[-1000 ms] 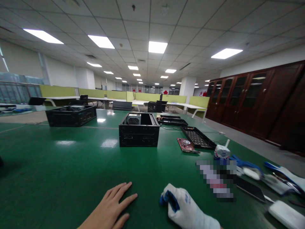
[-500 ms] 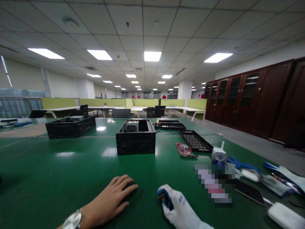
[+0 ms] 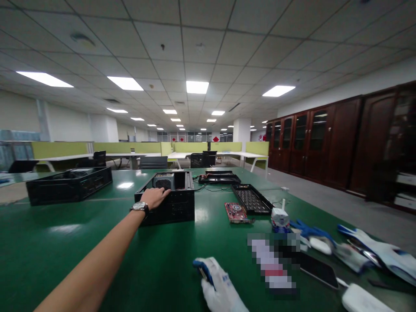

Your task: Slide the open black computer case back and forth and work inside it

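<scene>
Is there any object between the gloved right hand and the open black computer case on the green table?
Nothing visible. Only bare green table lies between the right hand and the black computer case. The left hand already rests on the case's near rim.

A single head-worn camera looks forward and slightly down across a green table (image 3: 65, 242), close over the person's outstretched left hand (image 3: 155, 197) and gloved right hand (image 3: 217, 288), with the open-plan office receding far behind.
</scene>
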A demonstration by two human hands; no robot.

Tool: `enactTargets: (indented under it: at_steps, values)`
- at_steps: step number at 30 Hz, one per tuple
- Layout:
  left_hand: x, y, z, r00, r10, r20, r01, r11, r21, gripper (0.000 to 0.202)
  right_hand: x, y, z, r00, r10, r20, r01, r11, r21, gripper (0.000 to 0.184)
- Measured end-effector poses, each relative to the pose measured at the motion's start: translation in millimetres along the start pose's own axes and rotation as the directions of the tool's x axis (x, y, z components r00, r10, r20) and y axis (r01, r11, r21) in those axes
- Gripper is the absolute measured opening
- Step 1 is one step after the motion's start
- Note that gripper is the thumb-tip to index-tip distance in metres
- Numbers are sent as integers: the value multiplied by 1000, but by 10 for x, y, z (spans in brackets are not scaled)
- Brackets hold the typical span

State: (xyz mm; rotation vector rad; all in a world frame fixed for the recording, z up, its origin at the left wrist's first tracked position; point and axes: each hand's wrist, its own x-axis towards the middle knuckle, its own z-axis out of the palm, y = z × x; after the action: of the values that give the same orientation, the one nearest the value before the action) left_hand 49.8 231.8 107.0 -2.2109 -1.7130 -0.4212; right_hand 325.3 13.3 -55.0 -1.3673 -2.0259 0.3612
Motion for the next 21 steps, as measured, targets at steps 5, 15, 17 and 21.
enactTargets:
  at_steps: [5, 15, 17, 21]
  values:
    - [-190, 110, -11, 998, -36, -61, 44, 991, 130, 30, 59, 65, -267, 978, 53, 203, -96, 973, 210, 69]
    - [-1208, 425, -492, 995, -37, -88, 49, 989, 141, 32, 226, 148, -417, 945, 327, -13, -298, 877, 376, 65]
    - [-1609, 510, -683, 997, -17, -73, 25, 993, 117, 36, 227, 204, -460, 915, 399, -62, -349, 858, 376, 78]
    - [-2485, 566, -1049, 999, 51, 15, -52, 996, 79, 37, 235, 310, -478, 884, 453, -112, -370, 827, 422, 86]
